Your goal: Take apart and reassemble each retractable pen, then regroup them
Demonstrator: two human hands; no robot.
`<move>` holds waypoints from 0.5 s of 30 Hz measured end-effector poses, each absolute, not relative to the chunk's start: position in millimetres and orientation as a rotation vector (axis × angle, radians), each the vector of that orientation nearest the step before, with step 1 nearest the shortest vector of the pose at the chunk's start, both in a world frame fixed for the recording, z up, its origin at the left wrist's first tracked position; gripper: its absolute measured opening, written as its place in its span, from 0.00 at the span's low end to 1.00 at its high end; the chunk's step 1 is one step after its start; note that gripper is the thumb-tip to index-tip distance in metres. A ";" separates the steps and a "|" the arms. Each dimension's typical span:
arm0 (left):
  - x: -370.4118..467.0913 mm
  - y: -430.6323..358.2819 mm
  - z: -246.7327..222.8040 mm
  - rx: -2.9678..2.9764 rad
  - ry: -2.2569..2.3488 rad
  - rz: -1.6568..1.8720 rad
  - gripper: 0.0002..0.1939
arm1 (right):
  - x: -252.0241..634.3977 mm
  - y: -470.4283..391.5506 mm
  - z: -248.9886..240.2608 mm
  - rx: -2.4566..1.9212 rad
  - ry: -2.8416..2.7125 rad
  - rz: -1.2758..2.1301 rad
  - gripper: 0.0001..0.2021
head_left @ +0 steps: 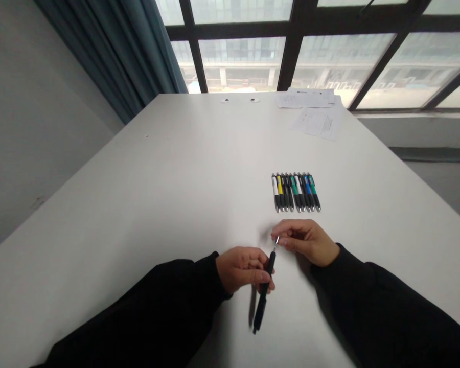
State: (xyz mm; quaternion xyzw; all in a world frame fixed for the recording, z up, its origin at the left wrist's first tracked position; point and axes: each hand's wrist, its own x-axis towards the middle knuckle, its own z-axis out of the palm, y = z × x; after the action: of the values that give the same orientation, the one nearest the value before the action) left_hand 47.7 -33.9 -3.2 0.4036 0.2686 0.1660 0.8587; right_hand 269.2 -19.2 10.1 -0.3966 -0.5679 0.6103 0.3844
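A black pen point(259, 311) is gripped between the thumb and fingers of my left hand point(240, 268), slanting with its silvery end up and to the right. My right hand point(310, 241) pinches a small silver pen tip point(277, 240) at that end. Between the tip and the black barrel a thin, light piece shows, perhaps the refill. Just beyond my right hand, a row of pens point(295, 191) lies side by side on the white table, with black grips and white, yellow, green, blue or black barrels.
The large white table point(168, 184) reaches to the windows. Loose printed papers point(317, 121) lie at its far right, and two small cable holes point(255, 100) sit near the far edge. A blue-grey curtain point(126, 51) hangs at the back left.
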 end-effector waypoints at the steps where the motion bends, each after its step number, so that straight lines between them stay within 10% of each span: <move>1: 47.6 -33.7 -2.3 0.850 0.565 0.347 0.20 | 270.1 -19.5 10.8 -0.988 -1.405 1.611 0.11; 15: 46.7 -31.2 3.0 0.879 0.553 0.306 0.20 | 272.8 -21.4 18.5 -0.946 -1.608 1.678 0.12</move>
State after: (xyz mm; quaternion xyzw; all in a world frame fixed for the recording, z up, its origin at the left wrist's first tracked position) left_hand 46.7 -31.2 3.0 0.4185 0.2630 0.1457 0.8570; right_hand 272.8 -21.4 18.5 -0.3585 -0.6091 0.6355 0.3109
